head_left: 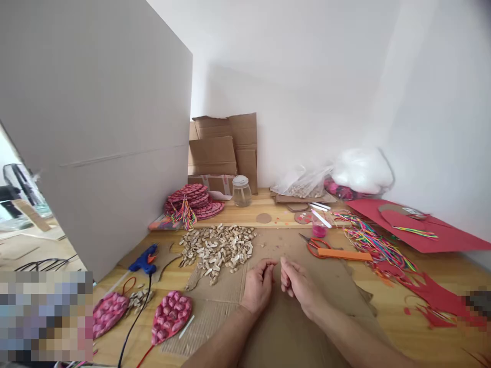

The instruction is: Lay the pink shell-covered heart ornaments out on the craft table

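Over the cardboard sheet [291,337], my left hand [260,286] is closed, its fingers curled and pressed together. Just right of it, my right hand [299,285] is closed too, thumb against the fingers. A narrow gap separates the two hands at the fingertips. Whatever they pinch, if anything, is too small or hidden to make out. Left of the hands lies a pile of peanut shells [218,248]. Beyond and to the right are red-handled scissors [316,246] and an orange strip [345,254].
A blue glue gun [144,260] with a black cord lies left, near pink shell-covered pieces [172,314]. Behind stand a jar [241,191] and a stack of pink pieces [192,199]. Colourful cords [379,245] and red sheets [422,230] lie right. A grey panel [115,128] rises left.
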The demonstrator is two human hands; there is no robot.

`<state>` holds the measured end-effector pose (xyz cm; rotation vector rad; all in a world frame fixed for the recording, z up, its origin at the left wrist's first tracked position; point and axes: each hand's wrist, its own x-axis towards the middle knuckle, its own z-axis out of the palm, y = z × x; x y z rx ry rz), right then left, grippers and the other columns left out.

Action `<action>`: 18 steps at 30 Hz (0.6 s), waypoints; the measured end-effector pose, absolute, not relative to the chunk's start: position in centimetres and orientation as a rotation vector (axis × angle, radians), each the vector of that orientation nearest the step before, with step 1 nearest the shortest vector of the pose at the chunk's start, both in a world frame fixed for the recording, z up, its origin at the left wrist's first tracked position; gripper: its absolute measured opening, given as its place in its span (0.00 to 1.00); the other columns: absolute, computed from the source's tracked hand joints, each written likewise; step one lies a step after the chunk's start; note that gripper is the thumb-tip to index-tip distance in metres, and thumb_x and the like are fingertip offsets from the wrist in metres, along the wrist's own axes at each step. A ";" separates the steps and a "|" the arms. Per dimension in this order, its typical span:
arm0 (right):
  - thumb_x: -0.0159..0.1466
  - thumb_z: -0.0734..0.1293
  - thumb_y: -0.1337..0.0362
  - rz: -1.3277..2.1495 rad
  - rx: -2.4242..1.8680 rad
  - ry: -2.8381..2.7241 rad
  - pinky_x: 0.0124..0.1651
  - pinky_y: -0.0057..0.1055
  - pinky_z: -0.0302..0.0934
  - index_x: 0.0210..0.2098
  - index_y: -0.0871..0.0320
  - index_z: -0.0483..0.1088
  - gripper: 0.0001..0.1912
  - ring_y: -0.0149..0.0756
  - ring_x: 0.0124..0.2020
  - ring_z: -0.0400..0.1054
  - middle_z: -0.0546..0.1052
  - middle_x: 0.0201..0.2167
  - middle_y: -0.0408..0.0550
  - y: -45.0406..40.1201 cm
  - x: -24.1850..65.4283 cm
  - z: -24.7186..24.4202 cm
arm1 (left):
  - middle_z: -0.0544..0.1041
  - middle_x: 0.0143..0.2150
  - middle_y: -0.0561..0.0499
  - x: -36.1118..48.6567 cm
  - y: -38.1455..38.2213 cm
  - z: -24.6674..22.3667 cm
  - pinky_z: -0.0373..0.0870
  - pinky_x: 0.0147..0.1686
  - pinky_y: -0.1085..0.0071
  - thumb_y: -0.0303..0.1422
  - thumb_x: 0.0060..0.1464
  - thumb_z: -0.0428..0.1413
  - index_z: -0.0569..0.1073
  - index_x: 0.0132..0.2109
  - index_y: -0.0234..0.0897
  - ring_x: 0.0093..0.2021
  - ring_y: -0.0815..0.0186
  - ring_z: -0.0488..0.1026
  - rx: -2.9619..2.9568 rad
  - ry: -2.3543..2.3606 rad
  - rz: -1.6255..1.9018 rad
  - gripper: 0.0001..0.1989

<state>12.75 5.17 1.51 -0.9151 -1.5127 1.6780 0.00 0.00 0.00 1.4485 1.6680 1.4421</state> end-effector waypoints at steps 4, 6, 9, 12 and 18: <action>0.63 0.59 0.35 1.470 -0.840 -1.594 0.27 0.31 0.54 0.20 0.54 0.58 0.31 0.32 0.20 0.57 0.60 0.16 0.39 7.3 11.3 0.2 | 0.73 0.26 0.52 -0.1 -0.2 0.0 0.65 0.30 0.70 0.38 0.65 0.48 0.77 0.47 0.37 0.27 0.65 0.69 1.410 1.622 1.456 0.15; 0.65 0.59 0.37 1.400 -0.821 -1.676 0.29 0.31 0.55 0.20 0.54 0.59 0.30 0.33 0.22 0.58 0.61 0.17 0.40 7.6 11.4 -0.7 | 0.73 0.27 0.52 -0.1 -0.3 0.0 0.65 0.30 0.70 0.39 0.65 0.48 0.78 0.47 0.38 0.27 0.65 0.68 1.409 1.603 1.442 0.16; 0.67 0.57 0.39 1.400 -0.795 -1.753 0.30 0.31 0.55 0.21 0.54 0.59 0.29 0.34 0.23 0.59 0.61 0.18 0.41 7.4 11.9 -1.3 | 0.73 0.27 0.52 -0.2 -0.4 -0.1 0.65 0.31 0.70 0.39 0.65 0.49 0.78 0.48 0.38 0.27 0.65 0.68 1.411 1.619 1.430 0.16; 0.67 0.57 0.39 1.432 -0.786 -1.761 0.30 0.31 0.55 0.20 0.54 0.58 0.30 0.33 0.23 0.58 0.61 0.18 0.41 7.1 12.2 -1.0 | 0.73 0.27 0.52 -0.3 -0.3 -0.4 0.65 0.31 0.70 0.39 0.66 0.49 0.78 0.48 0.38 0.28 0.65 0.69 1.381 1.643 1.439 0.16; 0.65 0.60 0.38 1.541 -0.795 -1.689 0.28 0.31 0.54 0.20 0.54 0.58 0.29 0.33 0.21 0.57 0.60 0.17 0.40 7.4 12.1 -1.0 | 0.72 0.26 0.52 -0.7 0.2 -1.0 0.66 0.31 0.70 0.41 0.66 0.48 0.77 0.48 0.38 0.28 0.64 0.69 1.319 1.695 1.459 0.17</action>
